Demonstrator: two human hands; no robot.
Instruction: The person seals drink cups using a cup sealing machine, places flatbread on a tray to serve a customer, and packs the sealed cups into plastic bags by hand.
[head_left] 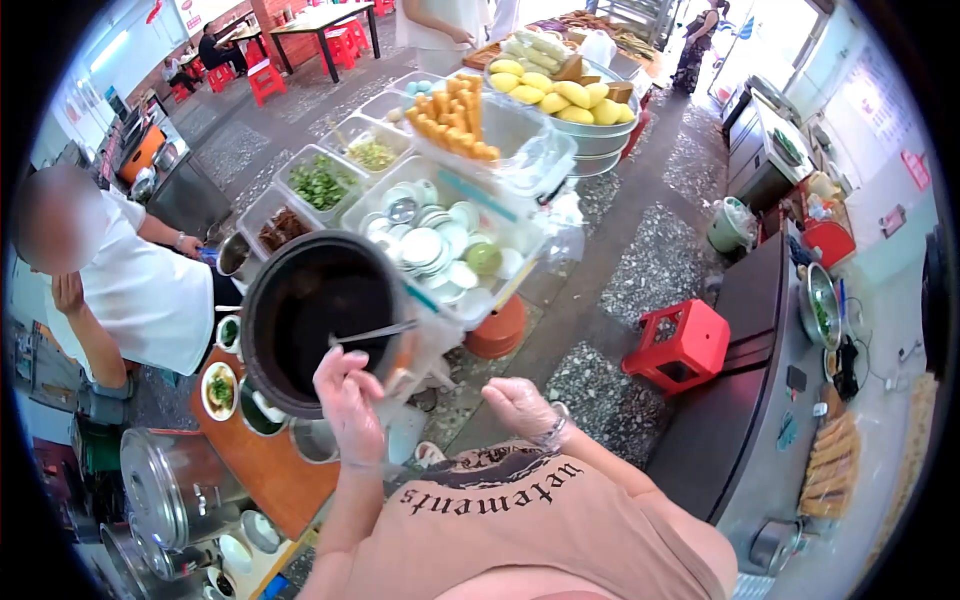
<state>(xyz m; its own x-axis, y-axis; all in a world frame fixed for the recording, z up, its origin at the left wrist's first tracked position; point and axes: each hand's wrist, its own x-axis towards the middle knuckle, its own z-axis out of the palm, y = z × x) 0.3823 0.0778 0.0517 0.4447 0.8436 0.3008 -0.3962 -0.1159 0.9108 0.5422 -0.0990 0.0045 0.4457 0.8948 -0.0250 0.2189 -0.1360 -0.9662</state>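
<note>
Dark round pot (257, 320) x1, just ahead of L hand (352, 405); inside v. dark, contents hard to make out. 1 metal handle (378, 331) lies across its mouth; what's on its far end, can't tell. L hand at pot's near rim, forearm up from bottom edge, fingers bent & part open, tips by handle; can't tell if they grip it. R hand (520, 408) well apart, in front of chest, elbow bent, fingers loosely curled in; palm hidden, so can't tell if it has hold of anything.

Beside pot: clear bin w/ white saucers (425, 248), overlapping, too many to count, + 1 green dish (484, 259). 3 tubs behind pot: brown food (284, 232), leafy greens (320, 184), chopped veg (371, 154). Further back: fried dough sticks (455, 120), stacked, no exact count; yellow buns (572, 94), 7+, some partly covered.

L side: 1 soup bowl (219, 390) on orange counter (275, 485); 1 co-worker (130, 290), white top, one hand raised to face (blurred). 2nd person (432, 28) at top, cut off by frame.
</note>
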